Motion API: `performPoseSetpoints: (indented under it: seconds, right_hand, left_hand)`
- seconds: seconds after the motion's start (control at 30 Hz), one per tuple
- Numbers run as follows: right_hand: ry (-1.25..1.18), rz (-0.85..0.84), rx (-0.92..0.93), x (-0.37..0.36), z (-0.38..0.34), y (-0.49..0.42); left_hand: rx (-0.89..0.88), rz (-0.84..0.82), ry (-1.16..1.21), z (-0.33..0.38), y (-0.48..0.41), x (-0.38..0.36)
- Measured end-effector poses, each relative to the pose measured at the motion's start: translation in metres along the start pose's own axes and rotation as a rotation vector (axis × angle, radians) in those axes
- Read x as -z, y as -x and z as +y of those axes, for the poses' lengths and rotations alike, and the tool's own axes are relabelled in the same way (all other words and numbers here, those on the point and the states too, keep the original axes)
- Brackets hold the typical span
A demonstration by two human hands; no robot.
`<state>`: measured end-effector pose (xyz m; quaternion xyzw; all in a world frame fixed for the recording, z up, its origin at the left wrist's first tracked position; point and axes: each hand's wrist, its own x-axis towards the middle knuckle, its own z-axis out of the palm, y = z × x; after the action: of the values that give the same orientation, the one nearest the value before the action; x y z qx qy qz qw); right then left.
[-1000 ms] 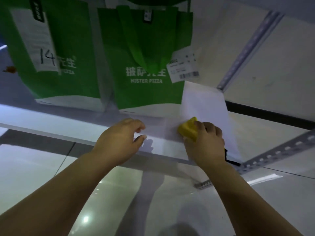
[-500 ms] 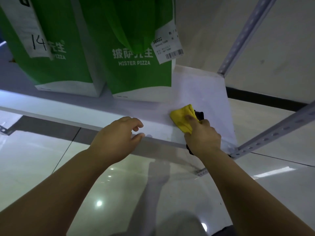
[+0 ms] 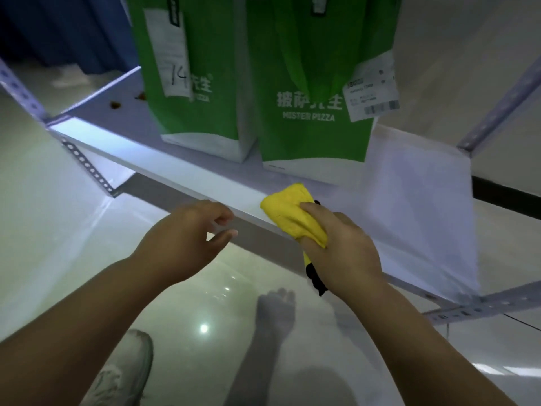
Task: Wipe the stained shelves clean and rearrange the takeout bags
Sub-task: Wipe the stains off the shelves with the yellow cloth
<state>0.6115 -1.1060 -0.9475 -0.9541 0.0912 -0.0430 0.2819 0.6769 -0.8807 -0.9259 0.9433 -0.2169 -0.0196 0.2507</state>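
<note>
Two worries. The right bag point(image 3: 313, 83) stands just behind my yellow cloth point(image 3: 288, 212) on the shelf point(image 3: 409, 186), so a wide sweep could, I judge, nudge it against the left bag point(image 3: 193, 68) or smear grime on its white base. The brown stains point(image 3: 115, 105) at the shelf's far left end lie well apart from the cloth, easy to miss. My right hand point(image 3: 342, 250) grips the cloth, pressing it at the front edge. My left hand point(image 3: 181, 238) hangs loosely curled near that edge, holding nothing; whether it touches, I cannot tell
</note>
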Motion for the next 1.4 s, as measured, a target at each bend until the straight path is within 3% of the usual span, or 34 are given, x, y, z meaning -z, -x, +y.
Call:
performPoseSetpoints:
  seconds: [0.27, 0.57, 0.87, 1.1, 1.23, 1.33, 1.4]
  right_hand:
    - [-0.009, -0.001, 0.119, -0.051, -0.095, -0.065]
    - [0.083, -0.031, 0.121, -0.158, -0.235, -0.153]
    - [0.285, 0.011, 0.005, -0.222, -0.344, -0.242]
    - [0.476, 0.003, -0.091, -0.255, -0.372, -0.288]
    - [0.31, -0.158, -0.064, -0.262, -0.362, -0.286]
    - [0.046, -0.109, -0.089, -0.259, -0.353, -0.295]
    - [0.039, -0.109, -0.136, -0.259, -0.349, -0.302]
  left_hand:
    - [0.147, 0.066, 0.028, -0.116, -0.028, 0.037]
    - [0.137, 0.186, 0.074, -0.265, -0.105, 0.113]
    - [0.098, 0.217, 0.238, -0.387, -0.142, 0.139]
    - [0.056, 0.216, 0.399, -0.423, -0.163, 0.134]
    - [0.008, 0.215, 0.376, -0.424, -0.167, 0.129]
    - [-0.014, 0.225, 0.369, -0.425, -0.172, 0.126]
    - [-0.006, 0.234, 0.374, -0.426, -0.175, 0.126]
